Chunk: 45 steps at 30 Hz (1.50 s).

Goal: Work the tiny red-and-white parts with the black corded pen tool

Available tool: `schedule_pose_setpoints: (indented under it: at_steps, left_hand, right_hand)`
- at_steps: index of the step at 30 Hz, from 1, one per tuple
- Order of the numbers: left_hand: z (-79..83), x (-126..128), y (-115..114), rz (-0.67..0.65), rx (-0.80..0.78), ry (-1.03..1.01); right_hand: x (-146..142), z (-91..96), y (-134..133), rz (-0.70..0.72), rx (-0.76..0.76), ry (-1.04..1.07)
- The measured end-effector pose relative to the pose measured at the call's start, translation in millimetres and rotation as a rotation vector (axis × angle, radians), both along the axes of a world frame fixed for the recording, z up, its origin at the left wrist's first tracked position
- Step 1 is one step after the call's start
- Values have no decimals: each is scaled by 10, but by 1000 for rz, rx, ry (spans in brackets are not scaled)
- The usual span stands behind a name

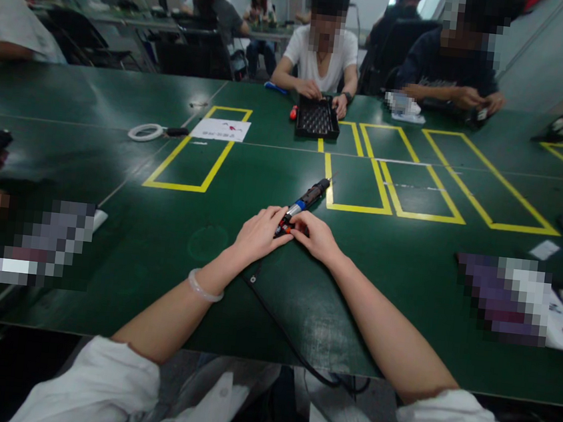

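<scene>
Two-handed, touches a black, pen-shaped tool [309, 198] banded in silver and blue, slanting away to the right over the middle of a green table [387, 262]. Lays the left hand [259, 232] across the near part of it, with fingers stretched out side by side. Bunches the right hand [316, 236] at small red and orange bits [286, 229] by the near end, with thumb and forefinger close together — cannot tell whether clamped on them, nor whether gripping the tool with the left, with the undersides hidden. Points the thin tip toward the yellow tape [330, 194]. Wears a pale bracelet [205, 295] on the left wrist. Has a black cable [282, 327] running from near that wrist over the table's near edge. Faces a person [321, 67] in white — with both hands at a black tray [316, 135], just beside a small red object [293, 112].
</scene>
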<state>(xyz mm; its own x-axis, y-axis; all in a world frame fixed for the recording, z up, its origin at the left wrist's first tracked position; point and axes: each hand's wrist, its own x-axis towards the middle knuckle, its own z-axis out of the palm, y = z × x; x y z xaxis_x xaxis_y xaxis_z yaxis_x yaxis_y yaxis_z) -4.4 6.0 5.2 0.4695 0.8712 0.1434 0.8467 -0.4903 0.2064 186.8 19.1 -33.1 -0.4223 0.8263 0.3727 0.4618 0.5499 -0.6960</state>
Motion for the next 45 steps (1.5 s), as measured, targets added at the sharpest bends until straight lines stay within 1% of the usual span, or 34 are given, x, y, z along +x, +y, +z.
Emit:
schedule_pose_setpoints:
  at_steps: [10,20,24,28,31,35,39,45]
  left_hand:
    - [5,30,-27,39,3,17]
    - [20,44,-55,64,9,24]
    - [22,-5,-52,60,0,23]
    - [27,-119,-52,73,-9,49]
    - [48,-267,-80,102,-16,78]
    - [78,-572,-170,169,-36,90]
    - [76,-968,-304,271,-73,99]
    - [16,-1640,-490,468,-83,102]
  right_hand:
    - [-12,-5,-1,-2,9,32]
    - [-1,22,0,-130,-34,162]
    - [4,30,-4,-136,-48,169]
    - [8,35,-4,-138,-45,137]
    - [11,44,-2,-138,-57,124]
    - [16,54,-6,-127,-77,124]
    - [17,51,-14,-124,-85,126]
    - [19,45,-19,-122,-89,108]
